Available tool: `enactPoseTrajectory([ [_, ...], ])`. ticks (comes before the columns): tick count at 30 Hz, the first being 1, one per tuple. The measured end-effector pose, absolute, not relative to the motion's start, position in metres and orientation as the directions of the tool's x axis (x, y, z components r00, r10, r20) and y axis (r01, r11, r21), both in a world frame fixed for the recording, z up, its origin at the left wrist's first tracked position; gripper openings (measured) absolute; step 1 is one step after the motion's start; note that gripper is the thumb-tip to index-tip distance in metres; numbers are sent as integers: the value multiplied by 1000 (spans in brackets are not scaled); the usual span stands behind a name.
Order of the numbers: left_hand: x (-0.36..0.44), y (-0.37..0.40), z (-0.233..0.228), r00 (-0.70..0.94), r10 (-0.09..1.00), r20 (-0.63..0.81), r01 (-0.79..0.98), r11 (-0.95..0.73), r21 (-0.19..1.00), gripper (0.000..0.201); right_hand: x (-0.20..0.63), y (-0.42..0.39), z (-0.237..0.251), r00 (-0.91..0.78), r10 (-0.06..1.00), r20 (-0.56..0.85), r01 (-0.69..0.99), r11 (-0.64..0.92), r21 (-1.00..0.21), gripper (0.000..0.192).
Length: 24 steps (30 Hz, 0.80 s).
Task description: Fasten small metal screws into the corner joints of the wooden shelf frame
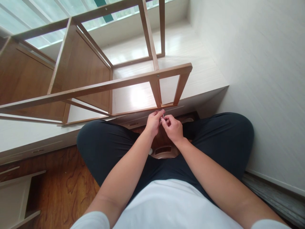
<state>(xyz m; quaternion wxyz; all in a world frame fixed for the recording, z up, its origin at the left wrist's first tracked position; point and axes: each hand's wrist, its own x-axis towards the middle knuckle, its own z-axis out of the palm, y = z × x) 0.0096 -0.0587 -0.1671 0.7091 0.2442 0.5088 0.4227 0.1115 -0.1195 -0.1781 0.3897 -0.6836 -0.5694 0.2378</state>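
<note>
Close to the lower edge of a brown wooden shelf frame [175,70], both my hands meet in front of me. My left hand [153,122] is closed in a pinch, its thumb and fingers around a small thin metal piece [163,115]. The fingertips of my right hand [173,128] pinch at the lower end of the same piece. Fingers hide most of it, so I cannot tell its exact kind. The wooden frame lies on its side on a pale ledge, with a screw head [158,76] visible in its near rail.
The pale ledge [202,82] runs beneath the frame, with a drawer front below. A pale wall [262,95] rises at right. A brown plastic stool [166,154] shows between my legs. At lower left, a light-coloured panel piece [14,200] lies on the wood-patterned floor [69,187].
</note>
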Motion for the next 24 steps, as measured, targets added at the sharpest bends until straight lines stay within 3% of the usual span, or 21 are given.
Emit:
enactPoseTrajectory([
  [3,9,-59,-165,116,841,-528,-330,534,779,42,111,-119,-182,229,968,104,501,-26,-865,24],
  [7,9,-59,-162,112,835,-538,-313,543,779,45,110,-116,-190,233,972,-38,182,-82,-980,26],
  [12,10,-59,-164,111,834,-541,-307,547,779,44,109,-115,-192,229,960,-162,-34,-158,-987,22],
  [17,9,-60,-165,125,836,-535,-303,546,781,43,110,-117,-190,217,968,-127,-1,-130,-991,27],
  [24,10,-60,-167,134,858,-496,-364,508,781,36,111,-121,-184,222,975,9,260,-51,-964,26],
])
